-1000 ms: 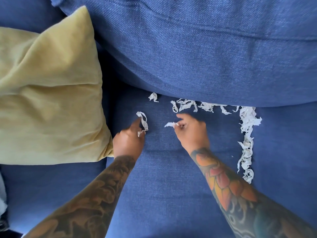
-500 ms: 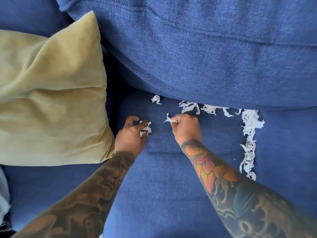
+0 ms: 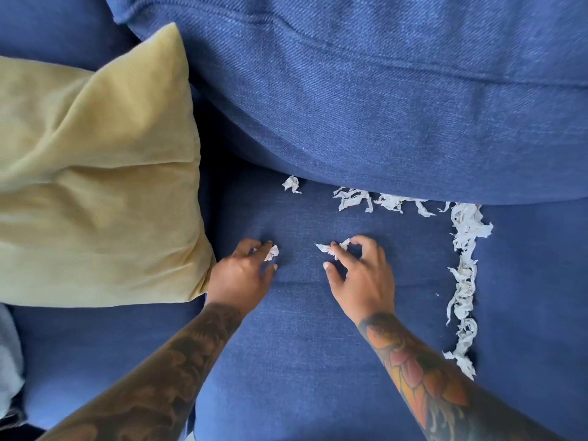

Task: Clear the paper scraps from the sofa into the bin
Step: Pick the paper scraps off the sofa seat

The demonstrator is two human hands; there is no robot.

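White paper scraps lie on the blue sofa seat (image 3: 302,345). One small scrap (image 3: 291,183) sits alone by the back cushion. A row of scraps (image 3: 353,198) runs along the cushion's lower edge, and a long line of scraps (image 3: 464,281) runs down the seam on the right. My left hand (image 3: 241,278) pinches a crumpled scrap (image 3: 272,252) at its fingertips. My right hand (image 3: 359,281) holds another scrap (image 3: 331,247) under its index and middle fingers, the other fingers spread. Both hands rest low over the seat. No bin is in view.
A yellow cushion (image 3: 95,186) leans on the left, touching my left wrist. The big blue back cushion (image 3: 381,90) overhangs the row of scraps. A pale cloth (image 3: 8,361) shows at the left edge.
The long strip in my left hand is now bunched into a small ball. My right hand has picked up a second bit of paper. Both hands' fingers are more spread.
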